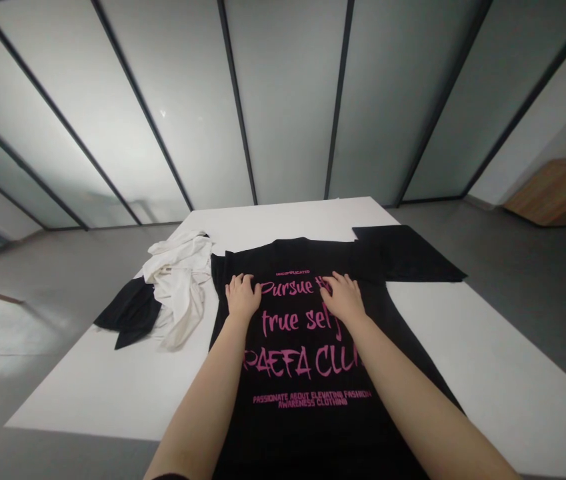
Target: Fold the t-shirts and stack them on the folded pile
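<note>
A black T-shirt (303, 347) with pink lettering lies spread on a white table (487, 360), its collar end away from me. My left hand (241, 297) rests flat on the shirt's upper left, fingers stretched out. My right hand (343, 298) lies flat on the upper right of the print, fingers spread, covering part of the pink words. The shirt's right sleeve (403, 253) stretches out flat to the right. Neither hand holds anything.
A crumpled white garment (180, 280) lies on the table left of the shirt, on top of another black garment (130, 313) near the left edge. Glass wall panels stand behind the table. A wooden cabinet (557, 190) sits at far right on grey floor.
</note>
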`<control>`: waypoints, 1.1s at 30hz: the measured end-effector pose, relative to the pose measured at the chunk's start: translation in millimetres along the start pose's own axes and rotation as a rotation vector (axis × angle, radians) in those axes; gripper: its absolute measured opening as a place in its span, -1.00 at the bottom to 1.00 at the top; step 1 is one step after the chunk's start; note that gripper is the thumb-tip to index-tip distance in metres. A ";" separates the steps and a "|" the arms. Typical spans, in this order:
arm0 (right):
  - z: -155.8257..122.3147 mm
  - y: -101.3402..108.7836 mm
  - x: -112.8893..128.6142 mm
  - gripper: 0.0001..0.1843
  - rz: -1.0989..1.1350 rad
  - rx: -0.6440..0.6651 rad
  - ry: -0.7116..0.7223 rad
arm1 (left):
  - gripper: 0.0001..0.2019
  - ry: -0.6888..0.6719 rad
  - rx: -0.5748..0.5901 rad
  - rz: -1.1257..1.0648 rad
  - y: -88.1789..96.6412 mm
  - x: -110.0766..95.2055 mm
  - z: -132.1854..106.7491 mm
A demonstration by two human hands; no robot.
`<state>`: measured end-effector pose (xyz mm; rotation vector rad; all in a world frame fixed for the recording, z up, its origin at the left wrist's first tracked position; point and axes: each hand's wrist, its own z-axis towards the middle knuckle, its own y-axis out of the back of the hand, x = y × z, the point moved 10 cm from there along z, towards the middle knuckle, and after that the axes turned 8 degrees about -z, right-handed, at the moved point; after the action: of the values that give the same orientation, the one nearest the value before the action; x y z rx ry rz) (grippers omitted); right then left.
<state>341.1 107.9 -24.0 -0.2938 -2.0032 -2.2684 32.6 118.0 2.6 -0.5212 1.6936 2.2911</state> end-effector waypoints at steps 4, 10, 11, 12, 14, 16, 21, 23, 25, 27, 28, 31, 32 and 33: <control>-6.9 0.8 -6.7 -0.44 -0.006 -0.005 -0.018 | -0.59 -0.007 0.019 0.038 -1.1 6.1 -5.1; -5.2 -2.6 -14.8 -0.39 -0.025 -0.017 -0.062 | -0.51 0.008 0.017 0.086 -7.1 8.7 -6.4; -2.1 -2.6 -17.0 -0.38 -0.031 -0.021 -0.075 | -0.49 0.016 0.019 0.092 -8.5 9.5 -4.9; 1.8 -2.5 -19.5 -0.36 -0.036 -0.021 -0.088 | -0.47 0.025 0.024 0.096 -10.0 10.7 -2.7; 12.2 -2.6 -26.5 -0.32 -0.040 -0.006 -0.116 | -0.43 0.047 0.049 0.101 -13.2 14.3 3.7; 24.4 -2.1 -37.5 -0.27 -0.032 0.024 -0.157 | -0.41 0.067 0.080 0.099 -15.3 18.7 12.4; 50.5 23.7 -83.8 -0.18 0.003 -0.072 -0.331 | -0.46 0.139 0.039 0.039 2.4 33.7 41.5; 52.4 39.0 -107.3 -0.16 0.039 -0.166 -0.447 | -0.49 0.190 -0.049 -0.026 19.3 44.3 51.7; 49.4 47.8 -127.2 -0.15 0.083 -0.228 -0.556 | -0.51 0.249 -0.169 -0.073 37.7 58.6 57.3; 46.1 50.0 -139.5 -0.14 0.115 -0.246 -0.613 | -0.51 0.341 -0.277 -0.071 52.1 77.9 57.3; 45.3 49.2 -143.2 -0.14 0.123 -0.239 -0.623 | -0.50 0.383 -0.294 -0.066 54.9 87.4 57.0; 45.4 45.0 -151.5 -0.13 0.124 -0.188 -0.628 | -0.52 0.437 -0.203 -0.145 46.0 109.2 61.9; 46.2 44.6 -153.8 -0.13 0.113 -0.174 -0.626 | -0.54 0.444 -0.169 -0.212 41.4 114.5 64.4; 47.2 45.0 -156.0 -0.15 0.100 -0.165 -0.624 | -0.56 0.459 -0.149 -0.282 37.7 119.9 66.6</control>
<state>506.1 140.8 -7.7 -1.2172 -1.9609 -2.4862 -100.4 168.6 2.2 -1.3112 1.5029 2.2097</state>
